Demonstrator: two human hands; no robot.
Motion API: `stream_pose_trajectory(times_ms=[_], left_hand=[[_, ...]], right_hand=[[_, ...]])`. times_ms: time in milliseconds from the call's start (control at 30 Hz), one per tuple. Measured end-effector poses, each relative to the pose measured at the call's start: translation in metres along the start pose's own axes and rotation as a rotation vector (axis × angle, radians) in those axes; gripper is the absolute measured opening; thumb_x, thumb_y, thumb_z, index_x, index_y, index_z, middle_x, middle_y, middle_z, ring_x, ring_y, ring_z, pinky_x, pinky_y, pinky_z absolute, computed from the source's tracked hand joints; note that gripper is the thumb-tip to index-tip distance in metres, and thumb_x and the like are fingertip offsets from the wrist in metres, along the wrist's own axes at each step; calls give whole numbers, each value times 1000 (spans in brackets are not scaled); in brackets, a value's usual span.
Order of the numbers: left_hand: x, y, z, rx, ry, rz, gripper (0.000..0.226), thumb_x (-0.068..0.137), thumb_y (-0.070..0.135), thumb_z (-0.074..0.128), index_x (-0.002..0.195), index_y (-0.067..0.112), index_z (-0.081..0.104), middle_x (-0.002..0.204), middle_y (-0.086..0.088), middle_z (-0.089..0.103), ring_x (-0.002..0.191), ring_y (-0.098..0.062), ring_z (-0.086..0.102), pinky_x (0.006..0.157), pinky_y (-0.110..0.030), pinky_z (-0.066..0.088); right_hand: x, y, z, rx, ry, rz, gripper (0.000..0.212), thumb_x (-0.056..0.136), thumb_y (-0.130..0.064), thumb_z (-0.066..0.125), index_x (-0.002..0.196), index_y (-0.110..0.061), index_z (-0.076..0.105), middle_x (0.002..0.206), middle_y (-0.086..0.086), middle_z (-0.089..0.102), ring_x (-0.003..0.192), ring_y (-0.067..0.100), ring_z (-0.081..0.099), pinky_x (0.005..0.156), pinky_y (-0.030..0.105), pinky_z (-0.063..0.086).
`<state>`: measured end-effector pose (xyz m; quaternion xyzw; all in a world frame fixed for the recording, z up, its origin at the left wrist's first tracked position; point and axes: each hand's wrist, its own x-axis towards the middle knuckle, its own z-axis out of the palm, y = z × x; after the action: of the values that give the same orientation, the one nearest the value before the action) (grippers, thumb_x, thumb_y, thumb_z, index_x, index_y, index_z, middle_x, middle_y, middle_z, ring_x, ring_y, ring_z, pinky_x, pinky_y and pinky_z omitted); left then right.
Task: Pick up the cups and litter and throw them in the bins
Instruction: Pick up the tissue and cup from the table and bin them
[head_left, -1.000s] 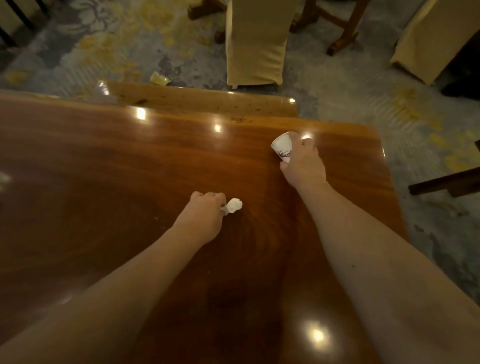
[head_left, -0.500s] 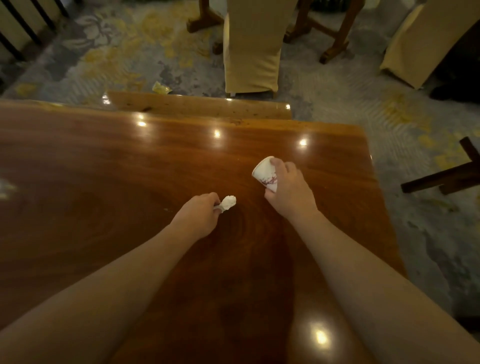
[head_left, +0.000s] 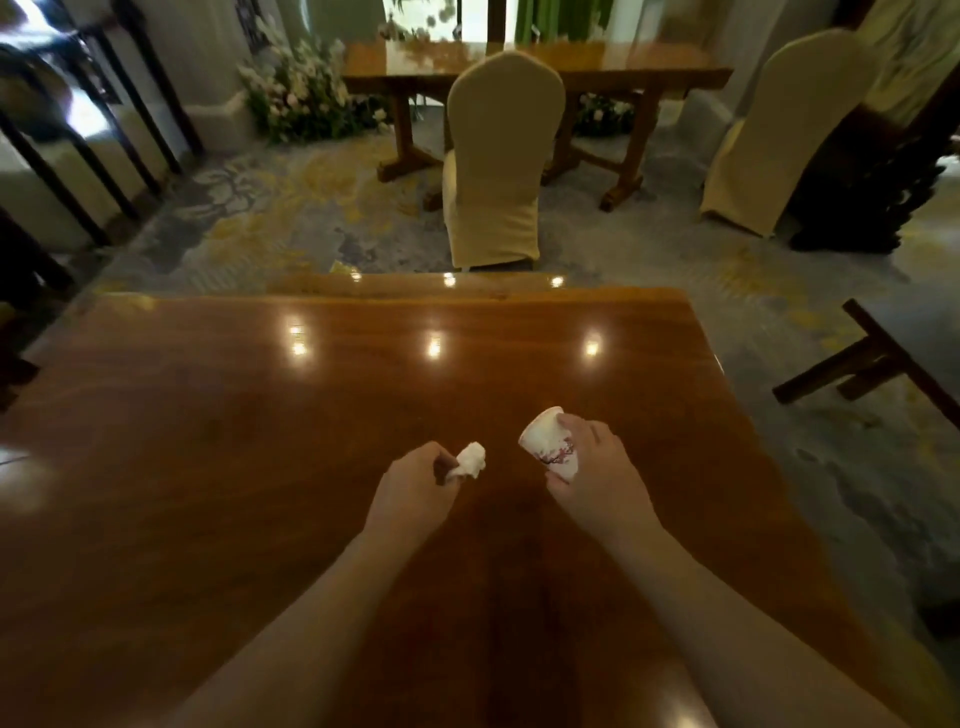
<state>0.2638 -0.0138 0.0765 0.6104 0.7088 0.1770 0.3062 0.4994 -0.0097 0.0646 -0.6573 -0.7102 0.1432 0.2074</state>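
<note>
With both pieces lifted clear of the table (head_left: 208, 415), the left hand (head_left: 415, 488) pinches a crumpled tissue (head_left: 471, 460) and the right hand (head_left: 597, 473) wraps a paper cup (head_left: 550, 444). Pickup looks finished; next comes carrying them to bins, none visible.

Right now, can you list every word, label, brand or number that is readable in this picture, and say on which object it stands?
No readable text anywhere.
paper cup in the right hand: a reddish branch-like print only, no letters that I can make out.
crumpled tissue in the left hand: plain white.
wooden table: only light reflections.
</note>
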Motion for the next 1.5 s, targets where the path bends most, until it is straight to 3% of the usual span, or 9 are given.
stream_pose_trajectory(times_ms=[200, 300, 500, 633, 833, 1000, 1167, 1500], left_hand=[[-112, -48, -36, -48, 18, 90, 8, 93, 37, 65, 98, 33, 60, 86, 16, 62, 72, -3, 61, 55, -15, 43], [-164, -75, -52, -80, 46, 146, 9, 94, 42, 62, 91, 34, 59, 83, 14, 63, 69, -4, 60, 52, -18, 41], [-262, -115, -75, -182, 32, 162, 7, 93, 42, 62, 92, 36, 60, 88, 13, 63, 76, -7, 62, 63, -24, 53], [-310, -125, -78, -201, 22, 169, 9, 93, 42, 63, 97, 34, 61, 96, 14, 58, 84, -6, 59, 66, -21, 46], [-362, -120, -59, -195, 13, 136, 13, 93, 39, 63, 103, 30, 63, 95, 13, 60, 85, -6, 58, 67, -20, 44], [-402, -100, -12, -194, -8, 64, 9, 92, 39, 65, 98, 31, 65, 91, 12, 65, 82, -5, 61, 68, -23, 49], [-432, -54, 56, -245, -2, -24, 10, 90, 39, 69, 96, 32, 66, 88, 12, 67, 80, -5, 62, 64, -21, 46], [-477, 53, 225, -311, -8, -221, 15, 87, 34, 74, 98, 26, 69, 90, 10, 69, 84, -6, 64, 75, -30, 55]], right_hand=[[-114, -72, -17, -35, 73, -7, 71, 78, -32, 75, 140, -25, 41, 126, 1, 49, 111, 21, 50, 85, 35, 50], [-170, -99, -20, -61, 82, -15, 72, 78, -33, 75, 140, -26, 40, 124, 1, 49, 108, 21, 50, 80, 33, 49], [-269, -142, -30, -61, 74, -6, 71, 78, -35, 76, 137, -31, 37, 121, -3, 48, 103, 16, 49, 73, 28, 47], [-318, -155, -33, -79, 61, -10, 71, 78, -34, 77, 137, -32, 37, 120, -4, 49, 99, 12, 47, 71, 23, 41], [-375, -147, -35, -20, 33, 1, 73, 79, -32, 78, 139, -32, 36, 128, -5, 48, 107, 12, 48, 79, 24, 48], [-418, -103, -50, 41, -9, 22, 75, 79, -31, 78, 141, -32, 36, 132, -5, 47, 115, 13, 46, 90, 32, 53], [-451, -26, -77, 68, -67, 15, 74, 81, -30, 77, 142, -32, 36, 135, -6, 45, 118, 12, 46, 95, 30, 50], [-497, 161, -124, 131, -240, 86, 69, 77, -29, 79, 137, -24, 44, 130, 0, 48, 114, 20, 49, 94, 38, 49]])
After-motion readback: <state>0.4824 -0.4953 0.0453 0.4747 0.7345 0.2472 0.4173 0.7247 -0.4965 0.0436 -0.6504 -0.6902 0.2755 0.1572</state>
